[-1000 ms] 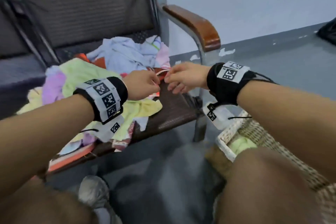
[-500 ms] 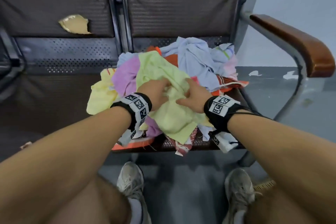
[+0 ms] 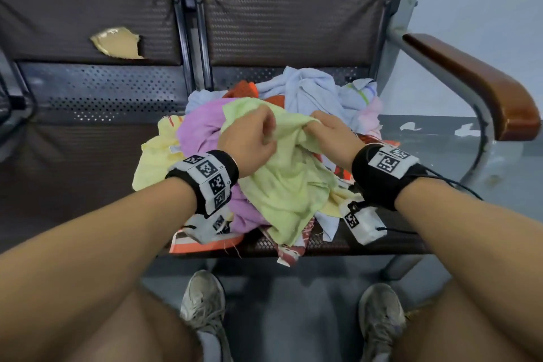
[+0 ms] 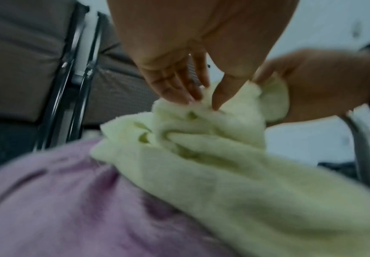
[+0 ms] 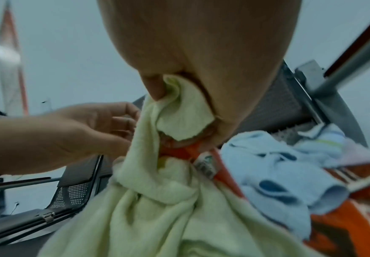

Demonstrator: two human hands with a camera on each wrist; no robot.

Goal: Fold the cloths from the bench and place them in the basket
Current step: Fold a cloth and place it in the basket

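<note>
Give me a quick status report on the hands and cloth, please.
Right hand pinching green cloth. Left hand fingering its edge, grip unclear. Cloth bunched atop pile on bench. Nothing blocking.
</note>
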